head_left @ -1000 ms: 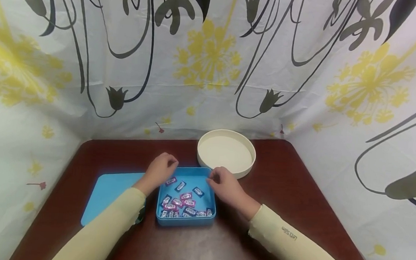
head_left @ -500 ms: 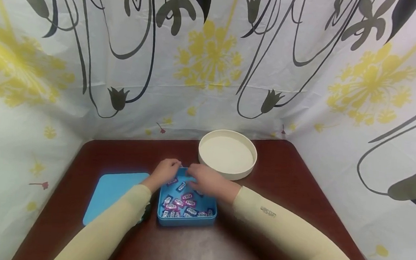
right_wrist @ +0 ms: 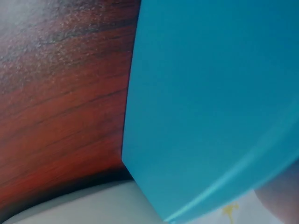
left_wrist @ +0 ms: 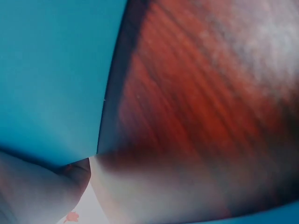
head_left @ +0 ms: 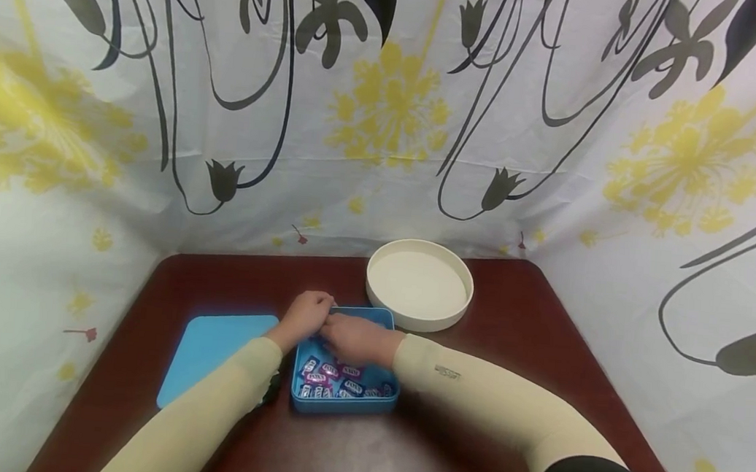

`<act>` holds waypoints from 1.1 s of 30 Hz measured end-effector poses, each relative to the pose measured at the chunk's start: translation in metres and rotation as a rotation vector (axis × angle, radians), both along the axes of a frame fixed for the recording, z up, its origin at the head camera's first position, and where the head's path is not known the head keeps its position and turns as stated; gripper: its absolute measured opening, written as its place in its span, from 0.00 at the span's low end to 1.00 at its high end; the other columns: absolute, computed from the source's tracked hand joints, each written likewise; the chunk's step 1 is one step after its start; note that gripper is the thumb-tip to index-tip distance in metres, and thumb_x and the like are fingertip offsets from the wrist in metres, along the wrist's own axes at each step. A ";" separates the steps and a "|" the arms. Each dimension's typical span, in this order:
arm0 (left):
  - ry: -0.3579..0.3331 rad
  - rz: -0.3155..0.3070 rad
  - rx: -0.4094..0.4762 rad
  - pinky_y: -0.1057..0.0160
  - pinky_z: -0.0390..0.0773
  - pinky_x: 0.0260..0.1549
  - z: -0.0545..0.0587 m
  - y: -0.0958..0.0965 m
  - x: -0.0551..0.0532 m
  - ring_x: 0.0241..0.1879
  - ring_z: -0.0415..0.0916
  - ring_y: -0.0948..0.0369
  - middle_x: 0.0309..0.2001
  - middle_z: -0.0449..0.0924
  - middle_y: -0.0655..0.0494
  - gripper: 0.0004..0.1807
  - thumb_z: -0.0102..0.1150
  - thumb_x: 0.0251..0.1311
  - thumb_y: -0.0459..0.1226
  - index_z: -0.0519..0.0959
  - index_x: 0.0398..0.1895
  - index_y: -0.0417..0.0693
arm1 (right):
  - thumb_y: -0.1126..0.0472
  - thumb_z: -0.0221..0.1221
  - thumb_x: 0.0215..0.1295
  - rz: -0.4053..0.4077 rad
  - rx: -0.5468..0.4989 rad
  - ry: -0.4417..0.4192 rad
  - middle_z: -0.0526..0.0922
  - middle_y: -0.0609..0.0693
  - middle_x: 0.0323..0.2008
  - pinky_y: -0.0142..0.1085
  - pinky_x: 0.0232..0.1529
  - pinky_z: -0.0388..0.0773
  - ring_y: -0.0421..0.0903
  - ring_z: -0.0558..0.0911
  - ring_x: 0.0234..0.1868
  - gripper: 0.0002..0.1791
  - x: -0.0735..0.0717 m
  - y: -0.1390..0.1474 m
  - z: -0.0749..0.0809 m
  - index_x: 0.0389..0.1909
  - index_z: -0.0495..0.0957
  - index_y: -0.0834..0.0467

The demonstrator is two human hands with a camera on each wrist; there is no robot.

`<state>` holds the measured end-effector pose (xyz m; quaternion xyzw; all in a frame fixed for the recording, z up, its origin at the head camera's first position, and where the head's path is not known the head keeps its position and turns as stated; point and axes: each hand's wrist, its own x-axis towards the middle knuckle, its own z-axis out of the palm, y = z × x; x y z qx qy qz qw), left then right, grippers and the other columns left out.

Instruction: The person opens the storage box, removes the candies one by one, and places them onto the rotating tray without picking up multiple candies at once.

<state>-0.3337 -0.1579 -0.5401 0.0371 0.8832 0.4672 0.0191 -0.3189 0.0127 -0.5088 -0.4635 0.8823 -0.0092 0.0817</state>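
Note:
A blue square tin holds several small wrapped sweets in pink and dark blue, most of them toward its near side. At the far left corner of the tin is my left hand, fingers bent down by the rim. My right hand reaches across the tin, its fingertips right at the left hand's and hiding some sweets. I cannot tell what either hand holds. The left wrist view has part of the left hand beside the tin's wall; in the right wrist view the wall covers most of the right hand.
Left of the tin lies a flat blue lid, partly under the left forearm. A round cream tray stands behind the tin at the right. Something dark shows beside the left sleeve. Patterned white curtain surrounds the dark red table.
My right hand has moved left from the tin's right rim to meet the left hand over the far part of the tin. The left hand has shifted only slightly.

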 end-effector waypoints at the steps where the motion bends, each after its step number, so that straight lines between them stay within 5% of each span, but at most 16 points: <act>1: 0.006 0.005 0.000 0.47 0.82 0.49 0.000 0.000 0.000 0.41 0.81 0.52 0.40 0.85 0.51 0.19 0.50 0.85 0.43 0.88 0.39 0.48 | 0.55 0.60 0.85 0.005 -0.004 -0.004 0.83 0.49 0.62 0.37 0.69 0.78 0.43 0.83 0.64 0.19 -0.001 -0.001 -0.001 0.69 0.80 0.55; 8: 0.017 0.002 0.014 0.49 0.82 0.47 -0.001 0.001 0.001 0.40 0.81 0.53 0.39 0.86 0.53 0.19 0.51 0.85 0.43 0.88 0.37 0.50 | 0.60 0.61 0.83 0.012 -0.111 -0.014 0.85 0.51 0.63 0.38 0.72 0.76 0.47 0.83 0.68 0.20 -0.007 -0.002 -0.011 0.71 0.79 0.55; 14: 0.034 0.001 0.031 0.52 0.80 0.42 0.003 0.001 0.005 0.34 0.78 0.54 0.32 0.82 0.52 0.21 0.50 0.85 0.42 0.85 0.31 0.48 | 0.62 0.65 0.81 0.037 -0.182 0.021 0.89 0.49 0.56 0.35 0.66 0.80 0.45 0.87 0.62 0.15 -0.011 -0.005 -0.019 0.63 0.84 0.54; 33: 0.013 0.021 0.007 0.54 0.78 0.38 0.002 0.002 0.005 0.31 0.75 0.53 0.28 0.76 0.52 0.22 0.51 0.85 0.43 0.80 0.28 0.49 | 0.61 0.73 0.74 0.001 -0.159 -0.051 0.88 0.47 0.53 0.34 0.63 0.81 0.44 0.87 0.59 0.20 -0.007 -0.006 -0.017 0.63 0.83 0.53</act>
